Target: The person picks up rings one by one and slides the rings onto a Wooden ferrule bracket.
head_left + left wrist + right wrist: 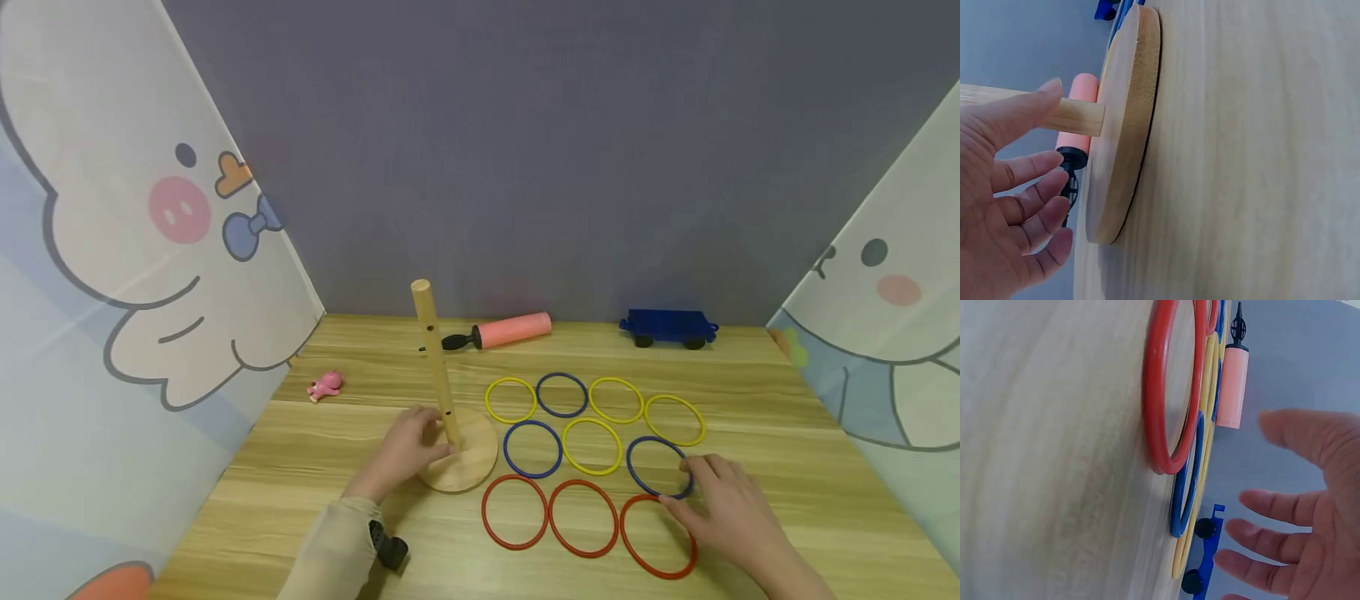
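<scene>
A wooden post (433,358) rises from a round wooden base (480,457) on the table. Beside its lower part is my left hand (403,450), thumb in front of the post and the other fingers loosely bent, a gap between them and the wood in the left wrist view. To the right lie flat plastic rings in rows. My right hand (731,508) hovers over the right end, fingers spread and nothing held. Under its fingertips are a blue ring (632,471) and a red ring (660,575). In the right wrist view the red ring (1155,394) lies apart from the fingers.
Behind the post lies a pink hand pump (513,330) with a black handle. A blue toy wagon (667,325) stands at the back right, a small pink figure (327,385) at the left. Printed panels and a grey wall enclose the table (300,467).
</scene>
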The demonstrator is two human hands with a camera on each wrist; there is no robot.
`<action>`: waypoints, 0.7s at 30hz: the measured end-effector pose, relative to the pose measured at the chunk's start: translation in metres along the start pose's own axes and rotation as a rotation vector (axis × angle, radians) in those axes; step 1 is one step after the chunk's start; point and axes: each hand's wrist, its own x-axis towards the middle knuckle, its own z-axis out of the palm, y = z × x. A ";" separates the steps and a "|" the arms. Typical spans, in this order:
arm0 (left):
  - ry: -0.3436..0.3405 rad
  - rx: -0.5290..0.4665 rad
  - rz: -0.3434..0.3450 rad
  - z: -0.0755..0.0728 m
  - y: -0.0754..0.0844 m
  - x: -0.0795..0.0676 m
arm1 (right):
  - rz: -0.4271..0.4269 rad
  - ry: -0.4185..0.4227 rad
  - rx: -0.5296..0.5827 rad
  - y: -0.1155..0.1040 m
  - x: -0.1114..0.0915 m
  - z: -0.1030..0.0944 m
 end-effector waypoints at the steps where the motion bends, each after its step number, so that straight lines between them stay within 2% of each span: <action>1: -0.004 -0.006 -0.003 0.001 -0.001 0.001 | -0.007 -0.004 0.000 0.001 -0.001 0.000; 4: -0.027 -0.027 0.003 0.004 -0.003 0.004 | 0.021 -0.077 0.014 0.002 -0.002 0.001; 8: -0.053 -0.047 0.036 0.007 -0.005 0.006 | 0.125 -0.229 0.047 0.001 -0.004 0.000; 10: -0.055 -0.048 0.044 0.008 -0.005 0.006 | 0.165 -0.279 0.053 0.001 -0.005 0.000; 18: -0.067 -0.032 0.026 0.011 0.001 0.008 | 0.216 -0.374 0.050 0.009 -0.005 0.003; 21: -0.068 -0.015 0.020 0.013 0.002 0.009 | 0.208 -0.373 0.044 0.010 -0.004 0.004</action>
